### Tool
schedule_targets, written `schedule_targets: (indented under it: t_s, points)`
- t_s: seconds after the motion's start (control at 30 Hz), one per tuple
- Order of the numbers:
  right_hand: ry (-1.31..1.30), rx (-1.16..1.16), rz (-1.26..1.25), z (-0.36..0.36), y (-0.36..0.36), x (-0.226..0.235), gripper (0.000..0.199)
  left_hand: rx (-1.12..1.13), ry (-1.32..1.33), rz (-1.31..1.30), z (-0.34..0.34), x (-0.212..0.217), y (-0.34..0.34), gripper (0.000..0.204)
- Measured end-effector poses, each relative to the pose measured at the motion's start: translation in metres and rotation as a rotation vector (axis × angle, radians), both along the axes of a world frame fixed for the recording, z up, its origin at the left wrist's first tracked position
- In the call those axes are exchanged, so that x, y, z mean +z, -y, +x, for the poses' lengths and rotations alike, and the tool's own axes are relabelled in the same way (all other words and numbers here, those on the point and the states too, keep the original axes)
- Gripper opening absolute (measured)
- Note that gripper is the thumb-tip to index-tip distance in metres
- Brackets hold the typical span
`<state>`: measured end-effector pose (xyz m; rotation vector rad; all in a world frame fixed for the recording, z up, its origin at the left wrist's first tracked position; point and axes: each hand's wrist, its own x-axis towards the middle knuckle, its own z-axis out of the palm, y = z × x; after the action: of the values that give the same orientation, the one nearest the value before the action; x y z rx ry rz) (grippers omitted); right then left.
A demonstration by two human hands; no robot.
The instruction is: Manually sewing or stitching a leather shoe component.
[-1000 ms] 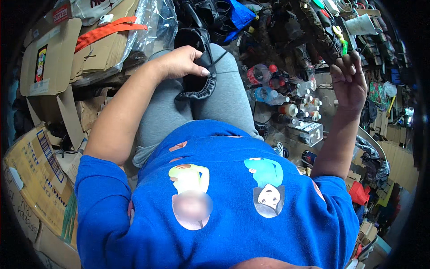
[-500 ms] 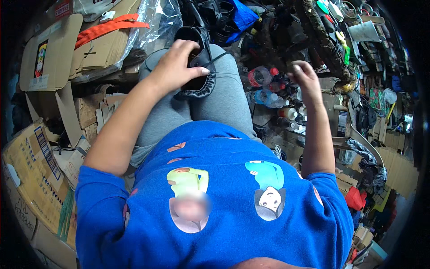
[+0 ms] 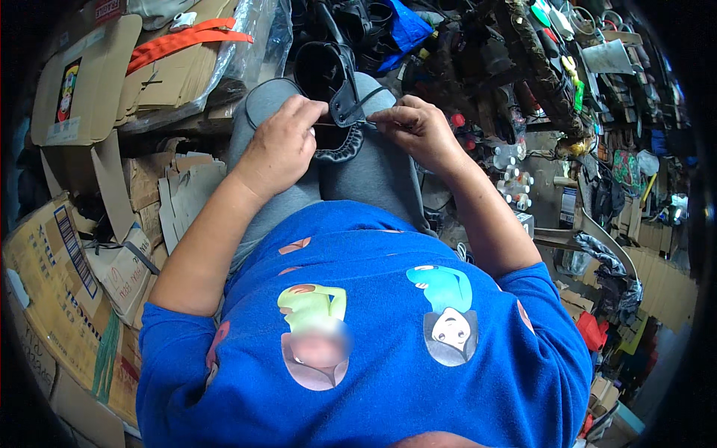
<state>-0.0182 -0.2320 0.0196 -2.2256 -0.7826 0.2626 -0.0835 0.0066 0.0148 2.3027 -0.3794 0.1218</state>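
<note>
A black shoe (image 3: 345, 101) with a gathered, ruffled edge lies across my lap, its opening toward me. My left hand (image 3: 287, 142) is closed at the shoe's left side, thumb and fingers pinched together. My right hand (image 3: 420, 133) pinches at the shoe's right side, beside a flap with small holes. A thin thread (image 3: 364, 121) shows at the right fingertips and seems to run across the shoe to the left fingers. Whether a needle is there is too small to tell.
Cardboard boxes (image 3: 82, 97) and a clear plastic sheet (image 3: 261, 45) stand at the left. More black shoes (image 3: 366, 22) and a blue bag (image 3: 407, 33) lie beyond my knees. Several bottles (image 3: 514, 183) and a cluttered tool rack (image 3: 553, 67) are at the right.
My right hand has come down and left from its raised place at the right, to the shoe. My left hand has let go of the shoe's top and moved nearer to me, pinching.
</note>
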Motion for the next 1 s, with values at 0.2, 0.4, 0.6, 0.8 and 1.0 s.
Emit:
schedule_targets:
  t_s: [0.2, 0.4, 0.6, 0.8, 1.0]
  points:
    - [-0.031, -0.017, 0.022, 0.001, -0.002, 0.004, 0.019, -0.062, 0.015, -0.067, 0.0, 0.004, -0.003, 0.038]
    - [0.034, 0.009, -0.042, 0.003, -0.004, 0.01, 0.021, -0.043, -0.017, -0.103, 0.0, 0.008, -0.001, 0.039]
    - [0.071, -0.019, -0.112, -0.002, -0.03, 0.024, 0.052, -0.023, -0.022, -0.175, 0.005, 0.006, 0.009, 0.032]
    - [0.188, 0.203, -0.075, 0.016, -0.021, 0.018, 0.041, -0.01, 0.091, -0.101, 0.017, 0.001, -0.005, 0.021]
    - [-0.015, 0.122, 0.048, 0.015, -0.012, 0.01, 0.038, 0.029, 0.117, -0.032, 0.018, -0.015, -0.006, 0.017]
